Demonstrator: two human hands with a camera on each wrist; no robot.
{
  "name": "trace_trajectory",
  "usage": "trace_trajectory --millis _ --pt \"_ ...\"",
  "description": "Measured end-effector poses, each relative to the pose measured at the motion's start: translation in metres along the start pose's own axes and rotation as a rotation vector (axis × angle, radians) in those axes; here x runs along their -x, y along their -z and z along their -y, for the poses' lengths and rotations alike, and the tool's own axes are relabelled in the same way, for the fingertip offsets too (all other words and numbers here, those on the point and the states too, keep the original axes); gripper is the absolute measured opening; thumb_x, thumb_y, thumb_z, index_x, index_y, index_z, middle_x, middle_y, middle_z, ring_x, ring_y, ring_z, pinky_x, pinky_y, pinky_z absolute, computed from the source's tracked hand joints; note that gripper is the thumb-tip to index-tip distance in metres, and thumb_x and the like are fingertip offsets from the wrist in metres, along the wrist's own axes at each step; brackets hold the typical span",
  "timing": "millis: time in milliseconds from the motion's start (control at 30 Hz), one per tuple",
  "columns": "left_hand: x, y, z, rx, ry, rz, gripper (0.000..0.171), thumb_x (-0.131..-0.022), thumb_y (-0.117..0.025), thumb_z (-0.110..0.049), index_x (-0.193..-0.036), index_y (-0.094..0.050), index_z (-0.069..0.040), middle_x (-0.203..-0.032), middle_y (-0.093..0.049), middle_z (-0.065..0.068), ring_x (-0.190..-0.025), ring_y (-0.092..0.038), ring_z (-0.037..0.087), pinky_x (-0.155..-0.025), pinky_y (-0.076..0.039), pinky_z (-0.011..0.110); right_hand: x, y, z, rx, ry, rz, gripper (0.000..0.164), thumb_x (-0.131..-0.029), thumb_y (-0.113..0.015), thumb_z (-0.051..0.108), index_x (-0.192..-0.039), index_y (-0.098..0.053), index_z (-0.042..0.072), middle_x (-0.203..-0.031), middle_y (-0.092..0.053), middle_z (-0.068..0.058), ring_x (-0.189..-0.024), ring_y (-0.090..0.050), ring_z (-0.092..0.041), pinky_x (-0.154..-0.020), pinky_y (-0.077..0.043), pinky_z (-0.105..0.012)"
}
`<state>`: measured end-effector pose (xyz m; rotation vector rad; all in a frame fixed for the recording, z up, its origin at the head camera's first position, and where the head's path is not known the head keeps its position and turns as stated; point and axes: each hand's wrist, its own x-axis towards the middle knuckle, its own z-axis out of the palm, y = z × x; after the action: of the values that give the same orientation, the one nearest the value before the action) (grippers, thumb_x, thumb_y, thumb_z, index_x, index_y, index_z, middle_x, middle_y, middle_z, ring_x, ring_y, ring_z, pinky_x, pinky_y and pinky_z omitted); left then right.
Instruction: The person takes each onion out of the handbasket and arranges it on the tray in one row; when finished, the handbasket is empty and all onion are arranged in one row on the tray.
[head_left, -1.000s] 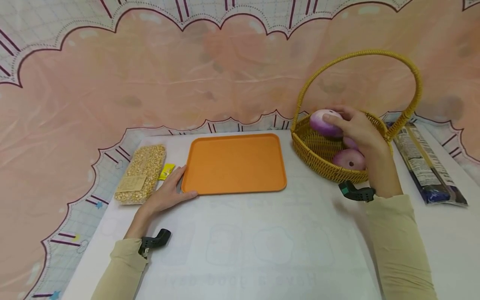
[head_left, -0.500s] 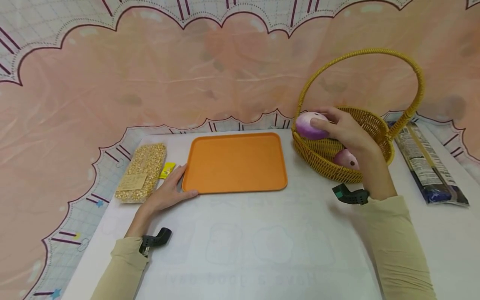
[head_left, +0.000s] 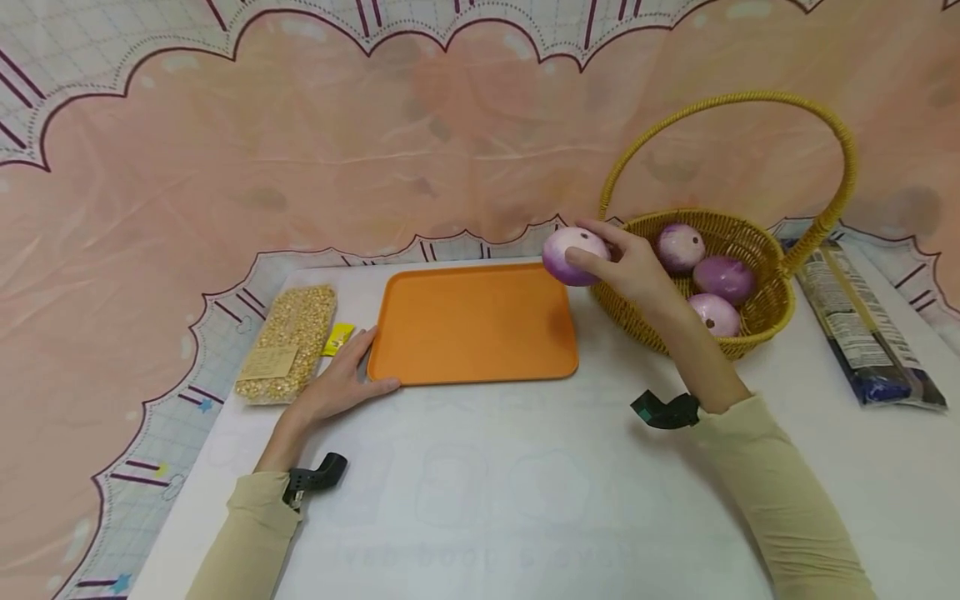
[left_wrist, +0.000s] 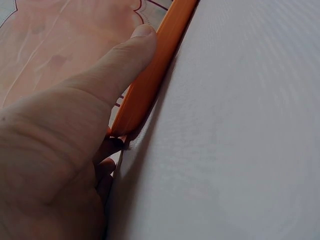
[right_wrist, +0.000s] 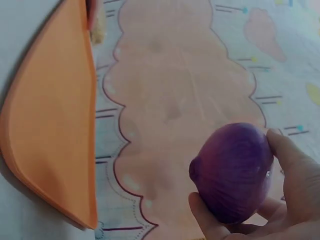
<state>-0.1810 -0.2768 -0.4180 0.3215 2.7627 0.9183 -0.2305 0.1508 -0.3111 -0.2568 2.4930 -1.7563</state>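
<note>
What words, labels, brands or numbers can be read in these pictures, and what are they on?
None can be read with certainty.
Paper label on the kernel bag: print too small.
Yellow packet: mark too small.
Long package: print too small and blurred.
White tabletop: faint lettering, too pale to read.

R hand (right_wrist: pixel 300 200) grips onion (right_wrist: pixel 235 172); tray (right_wrist: pixel 50 115) at L; yel. blob (right_wrist: pixel 98 31) beyond, unclear

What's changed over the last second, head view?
The right hand, gripping the same onion throughout, has carried it left from over the basket toward the tray. Three onions now show in the basket, with the hand out of the way. Nothing was let go. Unchanged: left hand on the tray's near left corner; tray, basket and corn bag in place.
</note>
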Motion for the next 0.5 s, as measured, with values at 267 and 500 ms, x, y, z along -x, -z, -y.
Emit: trace_trajectory --millis 267,500 --pt "-0.001 -0.001 0.000 0.004 -0.008 -0.003 0.103 -0.083 -0.072 -0.048 -0.157 -0.011 -0.009 -0.163 -0.011 0.019 -0.151 -0.005 0.039 -0.118 -0.013 0.064 -0.002 -0.024 -0.004 0.061 0.028 0.000 0.066 -0.090 -0.069 0.036 -0.148 -0.041 0.018 -0.149 -0.044 -0.011 -0.131 -0.046 -0.030 -0.114 -0.037 -0.048" --pt "-0.001 0.000 0.000 -0.003 -0.005 0.000 0.103 -0.083 -0.072 -0.049 -0.157 -0.010 -0.010 -0.163 -0.010 0.019 -0.152 -0.004 0.038 -0.118 -0.013 0.064 -0.007 -0.045 -0.004 0.032 0.063 0.004 0.068 -0.092 -0.067 0.028 -0.150 -0.035 0.013 -0.152 -0.036 -0.014 -0.137 -0.041 -0.033 -0.115 -0.036 -0.049"
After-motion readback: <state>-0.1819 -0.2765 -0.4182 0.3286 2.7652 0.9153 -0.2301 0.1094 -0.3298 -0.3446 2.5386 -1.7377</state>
